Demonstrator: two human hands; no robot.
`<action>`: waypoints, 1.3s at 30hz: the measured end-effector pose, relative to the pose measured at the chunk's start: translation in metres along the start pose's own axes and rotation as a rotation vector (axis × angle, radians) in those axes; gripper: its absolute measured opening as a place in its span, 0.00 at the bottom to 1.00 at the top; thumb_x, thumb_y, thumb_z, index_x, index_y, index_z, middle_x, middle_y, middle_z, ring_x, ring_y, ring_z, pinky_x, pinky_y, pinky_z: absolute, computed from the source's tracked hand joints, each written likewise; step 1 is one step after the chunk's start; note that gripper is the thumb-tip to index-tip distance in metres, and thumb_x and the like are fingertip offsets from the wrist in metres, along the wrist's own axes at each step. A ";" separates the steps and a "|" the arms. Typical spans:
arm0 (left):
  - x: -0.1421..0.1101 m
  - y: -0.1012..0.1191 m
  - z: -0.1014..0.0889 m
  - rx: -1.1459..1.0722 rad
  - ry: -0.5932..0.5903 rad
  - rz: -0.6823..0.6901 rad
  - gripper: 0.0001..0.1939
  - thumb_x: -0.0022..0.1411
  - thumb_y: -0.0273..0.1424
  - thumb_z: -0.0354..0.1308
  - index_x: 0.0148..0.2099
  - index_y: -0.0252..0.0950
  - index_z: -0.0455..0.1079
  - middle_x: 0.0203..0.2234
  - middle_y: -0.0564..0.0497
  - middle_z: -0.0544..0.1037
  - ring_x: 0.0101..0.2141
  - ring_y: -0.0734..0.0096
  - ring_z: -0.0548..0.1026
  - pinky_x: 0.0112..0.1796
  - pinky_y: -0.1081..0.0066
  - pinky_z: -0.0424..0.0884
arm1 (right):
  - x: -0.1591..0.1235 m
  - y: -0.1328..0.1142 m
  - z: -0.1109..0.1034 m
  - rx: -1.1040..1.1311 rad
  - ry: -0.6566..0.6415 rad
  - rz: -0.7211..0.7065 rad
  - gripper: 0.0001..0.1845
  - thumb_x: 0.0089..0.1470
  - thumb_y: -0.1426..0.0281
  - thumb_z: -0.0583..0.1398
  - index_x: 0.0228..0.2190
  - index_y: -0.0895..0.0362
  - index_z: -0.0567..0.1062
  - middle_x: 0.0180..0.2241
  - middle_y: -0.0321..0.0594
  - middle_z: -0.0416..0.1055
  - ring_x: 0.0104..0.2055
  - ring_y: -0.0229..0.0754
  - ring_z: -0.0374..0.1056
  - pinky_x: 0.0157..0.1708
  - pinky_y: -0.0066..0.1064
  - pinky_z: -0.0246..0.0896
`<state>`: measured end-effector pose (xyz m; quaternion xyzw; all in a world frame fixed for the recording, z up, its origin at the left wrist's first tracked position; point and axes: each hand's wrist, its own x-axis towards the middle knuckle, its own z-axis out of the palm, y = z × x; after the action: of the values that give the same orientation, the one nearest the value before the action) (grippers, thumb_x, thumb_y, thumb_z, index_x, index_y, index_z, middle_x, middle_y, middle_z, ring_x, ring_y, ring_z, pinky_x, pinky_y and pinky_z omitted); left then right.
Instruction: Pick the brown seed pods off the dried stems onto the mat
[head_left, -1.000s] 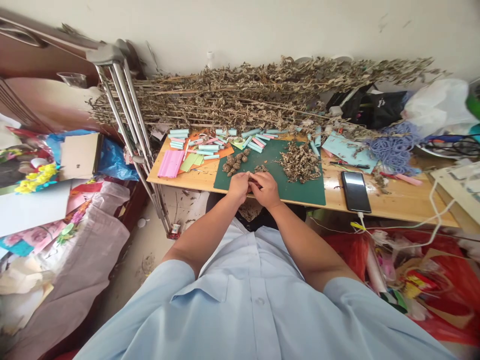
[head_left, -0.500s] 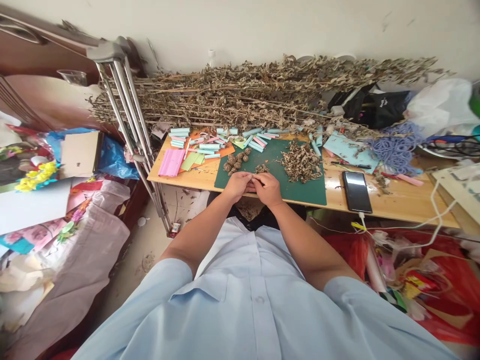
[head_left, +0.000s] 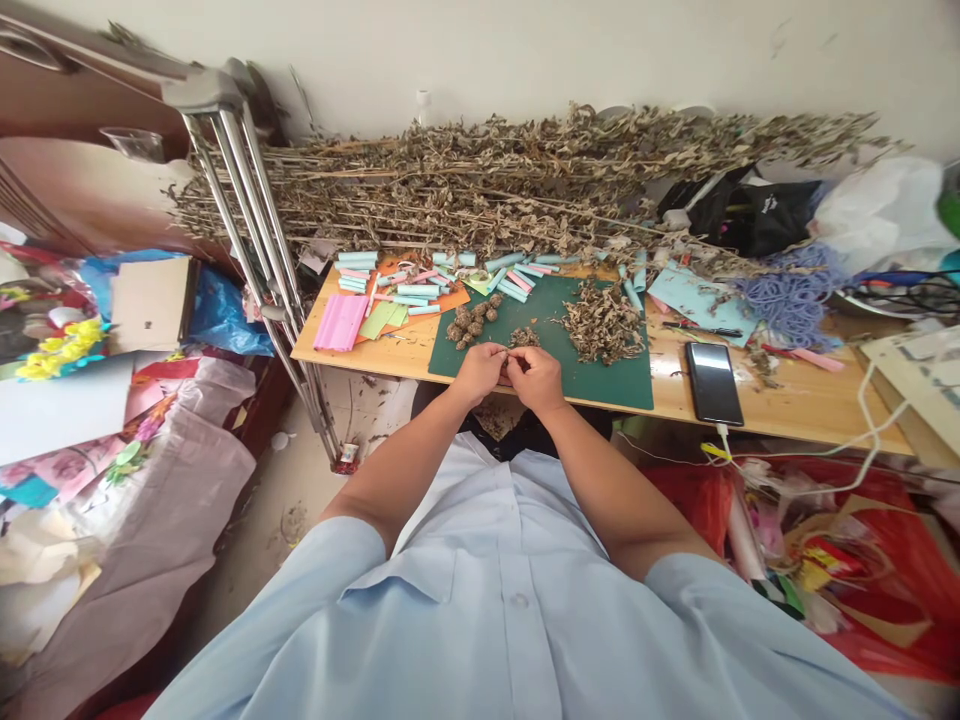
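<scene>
My left hand (head_left: 482, 372) and my right hand (head_left: 535, 375) meet at the front edge of a green cutting mat (head_left: 600, 385). Both are closed, fingertips together around a small brownish clump of dried leaves, mostly hidden by the fingers. Just beyond them lies a little heap of dried leaves (head_left: 523, 337). Several rolled balls of dried leaves (head_left: 471, 321) are grouped on the mat's left part. To the right rests a larger pile of crumpled dried leaves (head_left: 604, 322).
Rolled paper tubes (head_left: 417, 291) and a pink paper stack (head_left: 341, 322) lie on the wooden table (head_left: 795, 400). Long dried plant stalks (head_left: 465, 185) line the wall. A phone (head_left: 712, 383) with a cable is at right. A metal crutch (head_left: 259, 230) leans at left.
The fingers have shifted slightly against each other, and a bit of the brownish clump now shows between them. The view has tilted a little; the things on the table stay in place.
</scene>
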<state>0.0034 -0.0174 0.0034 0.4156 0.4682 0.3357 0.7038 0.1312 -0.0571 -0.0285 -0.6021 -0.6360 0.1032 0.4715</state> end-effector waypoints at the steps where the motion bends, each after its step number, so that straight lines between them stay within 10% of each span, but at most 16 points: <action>1: 0.000 0.000 0.000 0.007 -0.003 -0.004 0.06 0.65 0.24 0.55 0.35 0.31 0.71 0.24 0.51 0.76 0.24 0.72 0.77 0.33 0.68 0.79 | 0.000 -0.001 -0.001 0.002 -0.007 0.023 0.08 0.56 0.70 0.60 0.33 0.54 0.80 0.31 0.41 0.79 0.34 0.45 0.73 0.42 0.38 0.70; 10: -0.008 0.013 -0.004 -0.070 -0.128 -0.092 0.05 0.69 0.26 0.53 0.40 0.31 0.68 0.25 0.48 0.78 0.25 0.72 0.80 0.33 0.70 0.79 | 0.006 0.001 -0.012 0.291 -0.015 0.334 0.13 0.56 0.61 0.61 0.36 0.56 0.81 0.32 0.40 0.80 0.32 0.42 0.74 0.37 0.35 0.71; 24: -0.003 0.003 -0.008 -0.145 -0.116 -0.017 0.06 0.66 0.30 0.58 0.37 0.31 0.71 0.26 0.50 0.77 0.28 0.73 0.78 0.37 0.70 0.78 | 0.002 0.000 -0.003 0.092 -0.054 -0.094 0.10 0.62 0.67 0.59 0.40 0.52 0.82 0.43 0.44 0.81 0.47 0.48 0.75 0.52 0.45 0.71; 39: -0.009 0.009 0.001 -0.026 -0.051 -0.060 0.04 0.62 0.22 0.54 0.37 0.32 0.70 0.24 0.49 0.78 0.25 0.70 0.79 0.34 0.67 0.79 | 0.002 0.000 -0.008 0.152 -0.022 0.168 0.10 0.56 0.66 0.61 0.35 0.54 0.83 0.34 0.40 0.82 0.33 0.43 0.76 0.39 0.36 0.73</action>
<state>0.0007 -0.0210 0.0153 0.4009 0.4579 0.3098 0.7305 0.1377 -0.0590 -0.0233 -0.6145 -0.5786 0.1970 0.4987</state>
